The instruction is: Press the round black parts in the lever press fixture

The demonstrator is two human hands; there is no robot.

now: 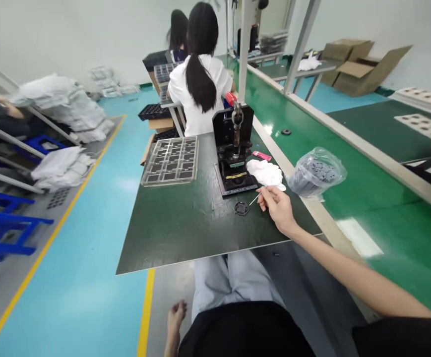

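Observation:
My right hand (277, 206) pinches a thin white stick (254, 199) between thumb and fingers. The stick slants down to the left, its lower end close to a round black part (241, 208) lying flat on the dark green tabletop (178, 223); whether the tip touches it I cannot tell. Just behind the part stands a black hand-lever press (235, 148) with a red handle grip. Off the table, beside my left thigh, my left hand (178, 312) hangs with its fingers curled in and nothing visible in them.
A clear compartment tray (170, 161) of dark pieces lies at the table's left. White cloth (265, 173) and a pink packet (262, 155) sit right of the press. A plastic-bag-lined tub (317, 171) of black parts stands beyond the right edge. A co-worker (202, 69) sits ahead.

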